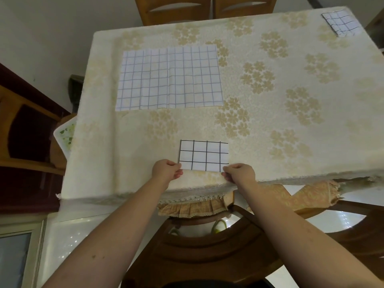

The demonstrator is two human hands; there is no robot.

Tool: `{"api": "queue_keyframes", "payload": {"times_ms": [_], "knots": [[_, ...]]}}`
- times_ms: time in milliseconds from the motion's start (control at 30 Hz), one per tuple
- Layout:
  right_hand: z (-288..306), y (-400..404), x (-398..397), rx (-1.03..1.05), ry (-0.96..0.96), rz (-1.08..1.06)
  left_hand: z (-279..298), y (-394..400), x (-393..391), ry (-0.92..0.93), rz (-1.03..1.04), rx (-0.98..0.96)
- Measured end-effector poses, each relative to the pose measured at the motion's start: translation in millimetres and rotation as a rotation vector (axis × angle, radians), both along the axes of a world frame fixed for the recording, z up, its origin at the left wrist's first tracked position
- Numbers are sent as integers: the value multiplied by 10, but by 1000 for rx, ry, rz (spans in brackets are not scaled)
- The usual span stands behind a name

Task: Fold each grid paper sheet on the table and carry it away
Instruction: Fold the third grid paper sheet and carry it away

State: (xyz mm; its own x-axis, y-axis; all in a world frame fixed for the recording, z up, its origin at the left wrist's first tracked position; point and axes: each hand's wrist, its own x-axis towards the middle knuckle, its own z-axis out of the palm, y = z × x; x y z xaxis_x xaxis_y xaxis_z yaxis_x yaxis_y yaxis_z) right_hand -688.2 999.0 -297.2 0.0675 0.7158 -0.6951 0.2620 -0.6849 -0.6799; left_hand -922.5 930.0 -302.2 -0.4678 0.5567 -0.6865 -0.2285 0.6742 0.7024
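pinching the near edge of the small folded white paper with black grid lines (pixel 203 155), we hold it at both lower corners: our left hand (pixel 166 170) on the left corner, our right hand (pixel 240 173) on the right one, fingers curled on it. it lies flat near the front edge of the table with cream flowered cloth (pixel 291 121). a large unfolded grid sheet (pixel 169 77) lies farther back on the left, and a small folded grid sheet (pixel 340 22) at the far right corner.
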Motion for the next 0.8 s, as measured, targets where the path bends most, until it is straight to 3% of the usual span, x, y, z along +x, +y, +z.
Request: {"api": "queue_keyframes", "payload": {"times_ms": [400, 800], "knots": [[41, 101, -67, -134, 98, -57, 63, -26, -3, -48, -103, 8], [106, -47, -38, -54, 60, -80, 61, -63, 62, -179, -149, -16]]}}
